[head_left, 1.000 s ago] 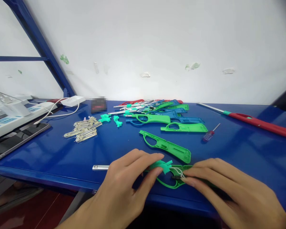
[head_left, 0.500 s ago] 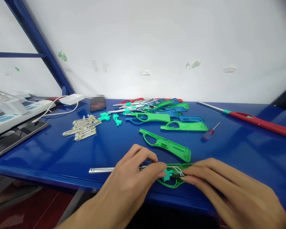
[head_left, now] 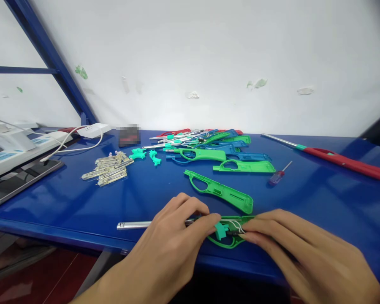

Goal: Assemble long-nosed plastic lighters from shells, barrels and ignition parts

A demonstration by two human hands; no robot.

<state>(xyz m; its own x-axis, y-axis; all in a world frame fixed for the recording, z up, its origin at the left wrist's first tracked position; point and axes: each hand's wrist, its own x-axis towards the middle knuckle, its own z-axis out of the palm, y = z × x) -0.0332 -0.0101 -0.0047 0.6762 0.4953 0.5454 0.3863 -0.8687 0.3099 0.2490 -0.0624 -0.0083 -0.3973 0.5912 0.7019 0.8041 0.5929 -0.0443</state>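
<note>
At the table's front edge lies a green lighter half-shell (head_left: 225, 244), its trigger loop facing me. My left hand (head_left: 177, 238) is closed, thumb and finger pinching a teal trigger piece (head_left: 221, 231) over the shell. A silver metal tube (head_left: 134, 225) runs out to the left beneath that hand. My right hand (head_left: 304, 249) covers the shell's right end. Its fingertips pinch a small black part (head_left: 234, 232) beside thin white wires (head_left: 239, 226). Another green half-shell (head_left: 221, 192) rests just behind, inner side up.
Clear fuel tubes (head_left: 109, 169) and loose teal pieces (head_left: 137, 153) lie at the left. A pile of blue, red and green lighter parts (head_left: 209, 145) is at the back. Rightward are a small screwdriver (head_left: 278, 175) and a whole red lighter (head_left: 342, 160). A tablet (head_left: 25, 183) sits far left.
The teal trigger piece has tilted slightly between my left fingers. Both hands stay almost in place; the view has shifted a little.
</note>
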